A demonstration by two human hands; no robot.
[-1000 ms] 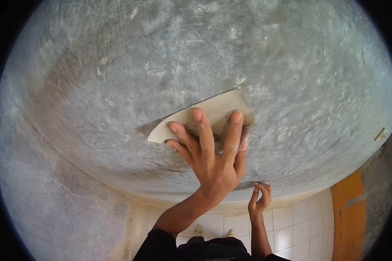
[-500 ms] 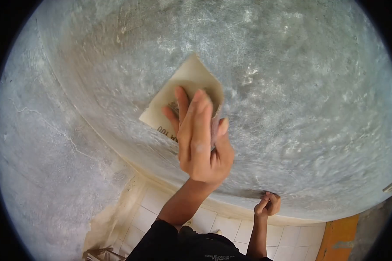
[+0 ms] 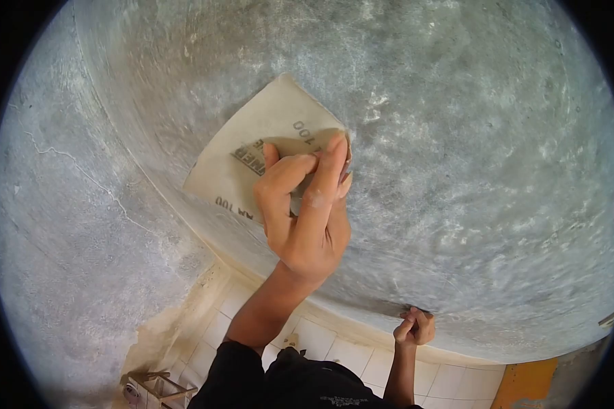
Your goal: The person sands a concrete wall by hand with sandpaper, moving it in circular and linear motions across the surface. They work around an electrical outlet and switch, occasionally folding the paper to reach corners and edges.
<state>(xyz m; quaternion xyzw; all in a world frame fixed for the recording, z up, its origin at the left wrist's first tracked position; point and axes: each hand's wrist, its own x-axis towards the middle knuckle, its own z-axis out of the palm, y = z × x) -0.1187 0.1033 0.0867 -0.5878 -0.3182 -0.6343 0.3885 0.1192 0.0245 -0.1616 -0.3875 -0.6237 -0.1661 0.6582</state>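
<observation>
A beige sheet of sandpaper [image 3: 242,129] lies against the grey wall [image 3: 457,170], printed backing toward me, with "100" legible on it. My left hand [image 3: 303,221] is closed on its right edge, which curls up between the fingers and thumb. Bent fingers cover part of the printing and the sheet's lower right. Lower down on the right, my right hand [image 3: 416,326] is curled closed against the wall's lower part, beside a dark shadow. Whatever its fingers may hold is hidden.
A second wall [image 3: 68,238] with a long crack meets this one at a corner on the left. White floor tiles [image 3: 314,341] show below. A wooden frame-like object [image 3: 158,388] stands at the lower left, and an orange panel [image 3: 525,388] at the lower right.
My left hand has shifted slightly left and its fingers have bent in more. The sandpaper has moved left and shows more of its printed backing. My right hand stays closed near the wall.
</observation>
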